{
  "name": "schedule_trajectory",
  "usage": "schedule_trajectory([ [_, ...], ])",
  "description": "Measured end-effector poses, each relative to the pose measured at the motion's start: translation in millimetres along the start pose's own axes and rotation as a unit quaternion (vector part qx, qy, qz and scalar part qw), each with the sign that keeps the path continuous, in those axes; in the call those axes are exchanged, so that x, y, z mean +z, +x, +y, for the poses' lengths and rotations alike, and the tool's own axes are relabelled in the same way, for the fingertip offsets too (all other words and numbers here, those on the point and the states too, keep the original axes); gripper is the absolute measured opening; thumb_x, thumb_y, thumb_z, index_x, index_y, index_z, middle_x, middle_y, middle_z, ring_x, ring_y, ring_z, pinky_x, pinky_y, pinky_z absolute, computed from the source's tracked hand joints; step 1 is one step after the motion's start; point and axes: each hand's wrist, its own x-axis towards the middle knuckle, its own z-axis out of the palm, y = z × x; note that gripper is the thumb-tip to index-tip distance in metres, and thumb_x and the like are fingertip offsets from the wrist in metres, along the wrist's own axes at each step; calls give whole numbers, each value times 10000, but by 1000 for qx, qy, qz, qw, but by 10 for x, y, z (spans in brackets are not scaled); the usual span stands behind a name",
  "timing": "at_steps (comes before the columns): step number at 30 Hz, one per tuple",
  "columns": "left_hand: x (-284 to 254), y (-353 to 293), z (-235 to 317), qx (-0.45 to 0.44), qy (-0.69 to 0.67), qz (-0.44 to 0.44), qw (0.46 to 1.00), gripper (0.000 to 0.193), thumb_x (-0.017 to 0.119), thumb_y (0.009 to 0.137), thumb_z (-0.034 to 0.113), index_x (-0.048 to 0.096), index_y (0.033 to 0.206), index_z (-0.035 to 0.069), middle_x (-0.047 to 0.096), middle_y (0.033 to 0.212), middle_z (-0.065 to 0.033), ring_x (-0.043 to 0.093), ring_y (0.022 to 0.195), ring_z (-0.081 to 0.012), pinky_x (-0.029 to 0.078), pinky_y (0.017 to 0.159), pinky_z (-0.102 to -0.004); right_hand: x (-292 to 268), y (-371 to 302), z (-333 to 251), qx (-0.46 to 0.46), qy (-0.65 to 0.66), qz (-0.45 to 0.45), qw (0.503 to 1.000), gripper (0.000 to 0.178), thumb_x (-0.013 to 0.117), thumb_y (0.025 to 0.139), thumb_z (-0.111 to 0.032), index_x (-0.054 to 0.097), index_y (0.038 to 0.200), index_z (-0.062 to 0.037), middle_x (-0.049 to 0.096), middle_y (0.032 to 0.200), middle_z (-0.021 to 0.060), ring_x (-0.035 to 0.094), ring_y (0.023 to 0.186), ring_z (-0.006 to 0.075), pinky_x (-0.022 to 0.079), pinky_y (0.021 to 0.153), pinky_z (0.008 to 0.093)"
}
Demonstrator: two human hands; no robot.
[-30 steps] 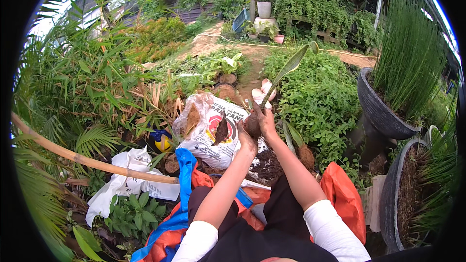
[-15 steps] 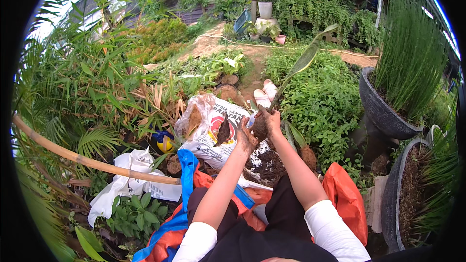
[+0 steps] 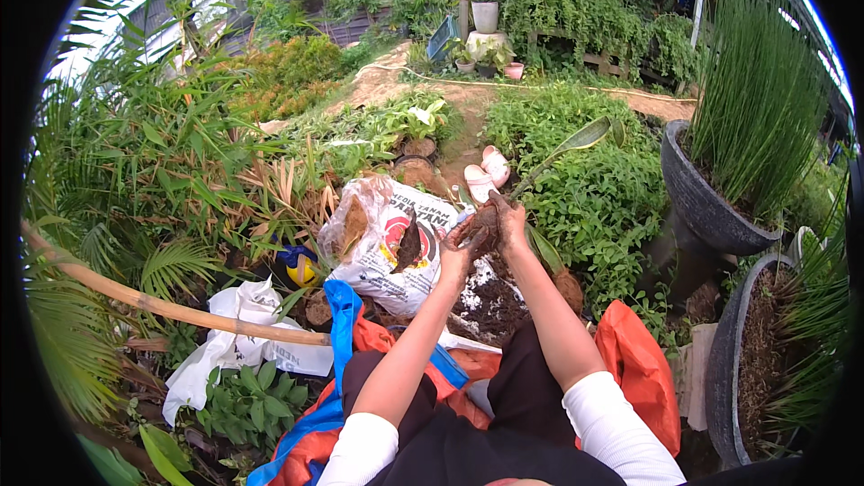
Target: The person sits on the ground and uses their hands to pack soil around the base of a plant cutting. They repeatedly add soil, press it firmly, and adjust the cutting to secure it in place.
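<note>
Over a heap of dark soil with white bits (image 3: 493,306), I hold a snake plant (image 3: 576,144) by its lower end. Its long pale-edged leaf slants up to the right. My right hand (image 3: 510,220) wraps round the base of the leaf and the upper root ball. My left hand (image 3: 457,250), smeared with soil, curls its fingers against the left side of the brown root ball (image 3: 484,227). The fingers partly hide the root ball. A printed white sack (image 3: 373,274), torn open on its front, lies just left of my hands.
Pink clogs (image 3: 481,182) lie beyond my hands. Orange and blue tarpaulin (image 3: 637,369) surrounds my legs. A bamboo pole (image 3: 171,304) crosses at left, above a crumpled white sack (image 3: 193,369). Large dark planters (image 3: 724,351) stand at right. Another root ball (image 3: 569,288) sits beside the soil.
The snake plant's leaf has tipped lower toward the right. My left hand's fingers have bent in round the root ball, where they pointed up before.
</note>
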Motion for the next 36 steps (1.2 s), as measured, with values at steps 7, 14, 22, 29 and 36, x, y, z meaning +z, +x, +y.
schedule_trajectory([
  [7,-43,22,94,13,23,-50,998,494,676,792,93,506,1254,57,562,1181,-86,574,980,-147,480,849,-273,1,-18,-135,3,42,-2,999,169,619,809,-162,588,779,1,596,679,78,567,546,173,458,517,288],
  [14,-46,50,21,93,77,-38,992,460,698,770,77,532,1195,21,585,1127,-82,571,973,-142,480,840,-269,-13,-26,-59,7,47,3,999,139,598,821,-147,585,802,-11,600,724,81,579,583,177,473,527,294],
  [22,-137,75,61,4,24,-16,1000,425,712,767,141,562,1138,-1,603,1075,-83,576,940,-136,475,802,-275,-6,-31,-57,0,61,-9,998,171,601,821,-172,574,741,-23,593,655,75,568,527,173,459,501,290],
  [29,-124,90,-10,96,152,38,983,347,689,793,148,582,1090,2,618,1030,-70,557,954,-122,454,823,-258,76,-135,-85,22,30,-23,999,188,598,827,-179,577,745,-11,598,662,91,584,540,180,470,509,294],
  [36,-120,126,-46,115,143,18,983,355,716,755,129,580,1056,0,614,1010,-69,569,903,-127,463,796,-274,68,-114,-61,-26,-29,-14,999,203,620,820,-183,578,720,-11,595,644,84,569,527,160,460,497,279],
])
